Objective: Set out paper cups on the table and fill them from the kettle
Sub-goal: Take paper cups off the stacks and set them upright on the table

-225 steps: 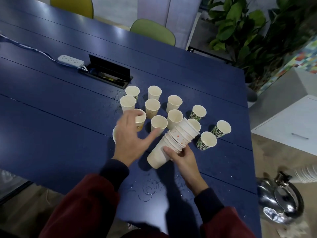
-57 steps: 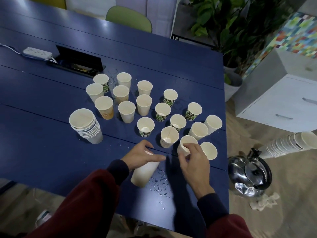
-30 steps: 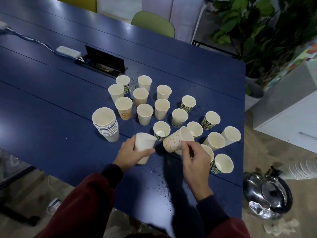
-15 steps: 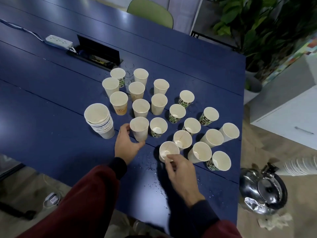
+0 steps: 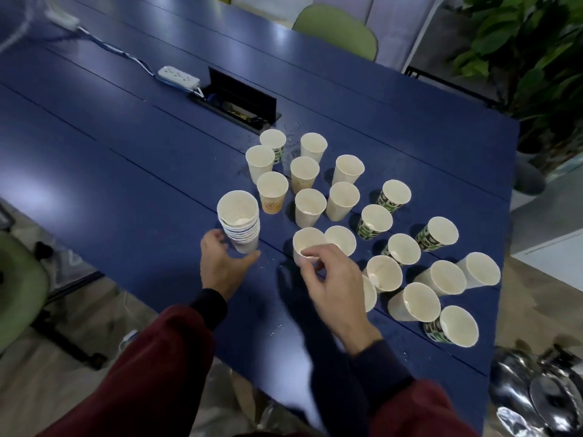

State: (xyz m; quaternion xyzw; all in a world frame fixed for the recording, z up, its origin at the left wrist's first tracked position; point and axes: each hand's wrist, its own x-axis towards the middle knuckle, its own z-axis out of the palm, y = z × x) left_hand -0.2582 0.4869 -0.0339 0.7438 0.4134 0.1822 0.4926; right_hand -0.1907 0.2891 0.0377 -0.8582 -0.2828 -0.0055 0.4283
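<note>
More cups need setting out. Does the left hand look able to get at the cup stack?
Probably yes: the left hand is cupped at the base of the cup stack, nothing between them; contact is unclear.

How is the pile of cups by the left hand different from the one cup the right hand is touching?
The stack of nested white paper cups is many cups, one inside another; the single white paper cup is just one. The stack stands taller than the single cup. The left hand curls round the stack's base, while the right hand pinches the single cup's rim. Both are upright on the blue table.
</note>
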